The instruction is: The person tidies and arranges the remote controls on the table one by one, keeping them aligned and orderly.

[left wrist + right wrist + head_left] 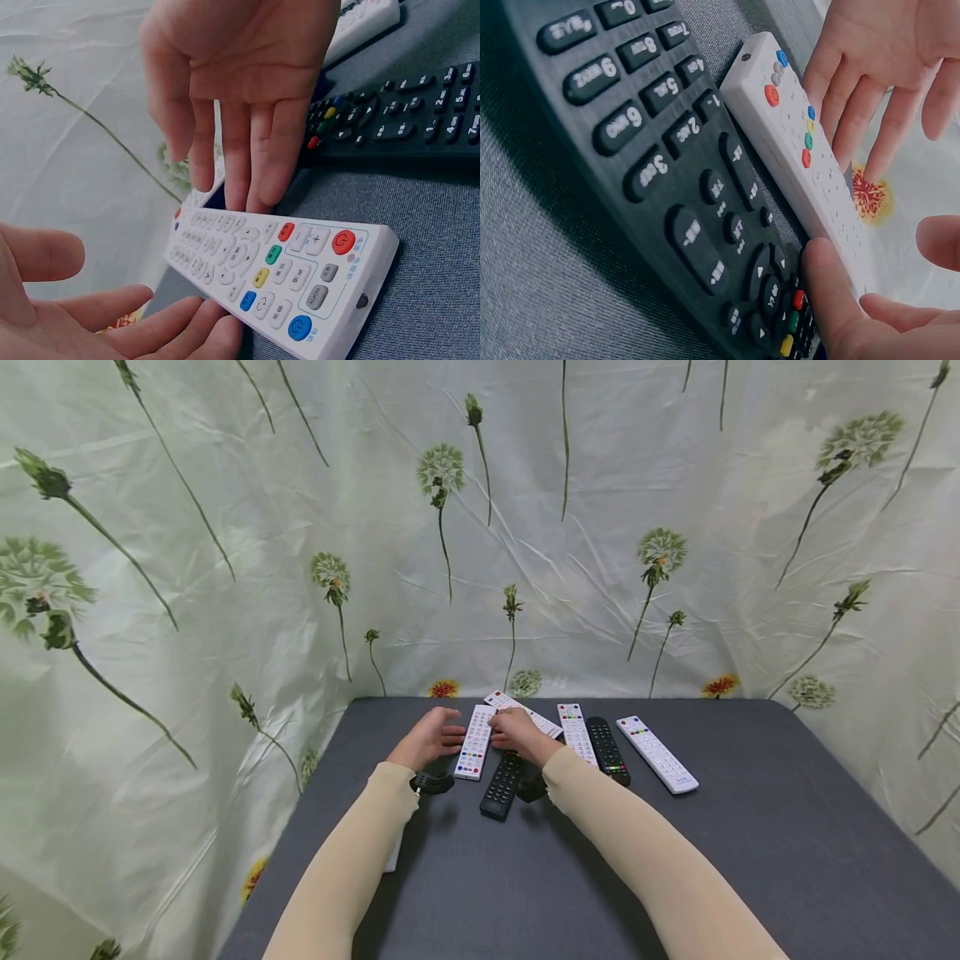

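Note:
A white remote control (475, 742) with colored buttons lies between the two hands. On its left side is my left hand (431, 737), fingers fairly straight, fingertips at the remote's edge in the left wrist view. My right hand (522, 732) is at the other long side; one extended fingertip (823, 262) touches or nearly touches that edge. Neither hand curls round the remote. Just right of it, a black remote control (501, 787) lies slanted, partly below the right hand and wrist. Behind the right hand lies another white remote control (543, 722), partly hidden.
To the right lie a white remote (576, 731), a black remote (607, 752) and a white remote (657, 755). A white object (393, 853) shows partly beneath the left forearm. The dark grey table (735, 860) ends at a flower-printed curtain (585, 568).

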A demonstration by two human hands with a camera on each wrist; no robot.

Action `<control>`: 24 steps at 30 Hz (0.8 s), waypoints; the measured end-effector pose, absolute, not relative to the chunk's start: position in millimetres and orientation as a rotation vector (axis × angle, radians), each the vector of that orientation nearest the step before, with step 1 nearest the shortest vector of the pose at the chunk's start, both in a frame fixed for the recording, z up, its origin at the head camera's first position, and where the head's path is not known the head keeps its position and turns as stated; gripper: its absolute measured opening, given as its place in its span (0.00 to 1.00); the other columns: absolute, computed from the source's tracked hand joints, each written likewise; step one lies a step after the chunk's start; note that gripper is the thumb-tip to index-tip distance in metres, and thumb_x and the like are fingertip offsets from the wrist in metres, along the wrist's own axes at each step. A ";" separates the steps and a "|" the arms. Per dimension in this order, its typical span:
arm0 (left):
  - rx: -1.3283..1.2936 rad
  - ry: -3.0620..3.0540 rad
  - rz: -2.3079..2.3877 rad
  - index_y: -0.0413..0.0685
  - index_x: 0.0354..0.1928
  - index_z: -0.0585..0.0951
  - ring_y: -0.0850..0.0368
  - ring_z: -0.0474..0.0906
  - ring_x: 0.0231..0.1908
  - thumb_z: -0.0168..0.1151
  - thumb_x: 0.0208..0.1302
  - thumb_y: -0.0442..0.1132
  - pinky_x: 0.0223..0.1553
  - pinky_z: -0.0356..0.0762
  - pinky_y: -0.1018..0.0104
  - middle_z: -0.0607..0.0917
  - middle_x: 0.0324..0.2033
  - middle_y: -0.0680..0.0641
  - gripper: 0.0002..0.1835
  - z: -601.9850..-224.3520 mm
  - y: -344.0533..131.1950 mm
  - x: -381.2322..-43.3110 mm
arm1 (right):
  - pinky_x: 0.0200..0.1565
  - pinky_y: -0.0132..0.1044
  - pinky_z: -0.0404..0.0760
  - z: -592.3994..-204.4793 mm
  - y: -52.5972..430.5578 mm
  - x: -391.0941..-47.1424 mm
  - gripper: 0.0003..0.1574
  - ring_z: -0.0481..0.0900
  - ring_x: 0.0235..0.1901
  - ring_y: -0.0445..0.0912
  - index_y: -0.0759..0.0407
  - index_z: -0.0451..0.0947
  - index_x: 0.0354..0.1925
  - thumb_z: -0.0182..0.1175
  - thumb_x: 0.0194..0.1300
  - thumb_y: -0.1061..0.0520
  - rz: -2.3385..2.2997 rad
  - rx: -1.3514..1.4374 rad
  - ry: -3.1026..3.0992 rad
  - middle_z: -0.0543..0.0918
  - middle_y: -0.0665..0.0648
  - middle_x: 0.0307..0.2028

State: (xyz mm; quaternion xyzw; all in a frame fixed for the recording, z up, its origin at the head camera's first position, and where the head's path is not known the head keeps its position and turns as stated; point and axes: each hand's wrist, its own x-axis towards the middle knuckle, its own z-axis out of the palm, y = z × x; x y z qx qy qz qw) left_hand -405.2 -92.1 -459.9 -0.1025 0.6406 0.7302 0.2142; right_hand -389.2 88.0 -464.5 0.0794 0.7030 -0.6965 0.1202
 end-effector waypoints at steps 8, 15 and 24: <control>-0.278 1.802 2.012 0.34 0.68 0.70 0.38 0.73 0.61 0.53 0.72 0.36 0.63 0.71 0.45 0.74 0.62 0.31 0.26 -467.0 -92.2 -408.8 | 0.49 0.39 0.84 -468.1 87.7 -387.8 0.30 0.78 0.41 0.50 0.73 0.64 0.69 0.51 0.71 0.67 -2.032 0.216 2.052 0.74 0.67 0.54; -0.313 1.910 2.004 0.33 0.61 0.78 0.49 0.81 0.45 0.59 0.68 0.29 0.52 0.79 0.52 0.84 0.47 0.40 0.20 -473.9 -89.1 -411.9 | 0.43 0.34 0.85 -471.4 84.8 -383.3 0.31 0.79 0.34 0.45 0.73 0.66 0.69 0.51 0.68 0.72 -2.059 0.178 2.088 0.77 0.71 0.55; -0.283 2.031 1.946 0.40 0.60 0.82 0.58 0.78 0.29 0.57 0.59 0.19 0.36 0.79 0.63 0.85 0.47 0.42 0.26 -473.0 -86.3 -405.7 | 0.41 0.37 0.87 -471.0 85.6 -382.5 0.44 0.83 0.30 0.45 0.60 0.57 0.77 0.54 0.66 0.73 -2.209 0.219 2.009 0.79 0.70 0.50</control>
